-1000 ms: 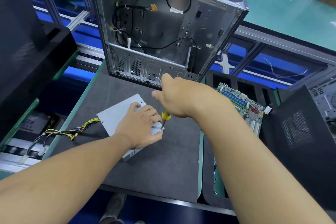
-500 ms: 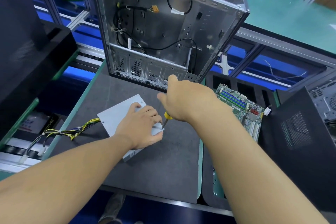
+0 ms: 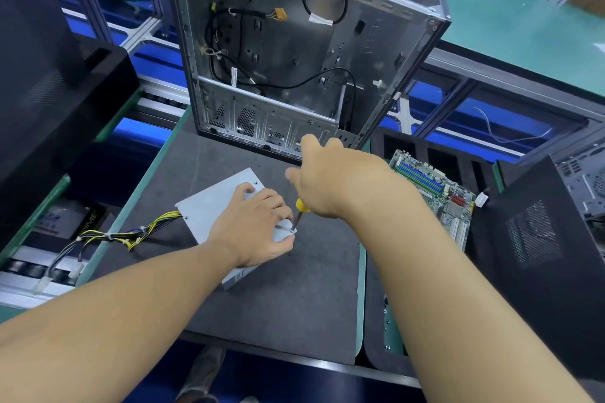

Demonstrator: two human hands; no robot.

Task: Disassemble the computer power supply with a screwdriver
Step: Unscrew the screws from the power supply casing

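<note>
Lying flat on the counter [image 3: 294, 288], the power supply [image 3: 212, 209] sits under the left grip [image 3: 255, 226], which clamps its corner. Rigid metal box, likely hefty and slick, so hold by the edges. Right grip [image 3: 334, 183] wraps the screwdriver [image 3: 302, 206], tip on the screw [image 3: 292, 230] beside the left fingertips.

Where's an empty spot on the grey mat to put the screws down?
Best is the bare mat between the power supply and the near edge. A strip is free between it and the computer case. Crowded where the left hand and screwdriver meet.
</note>
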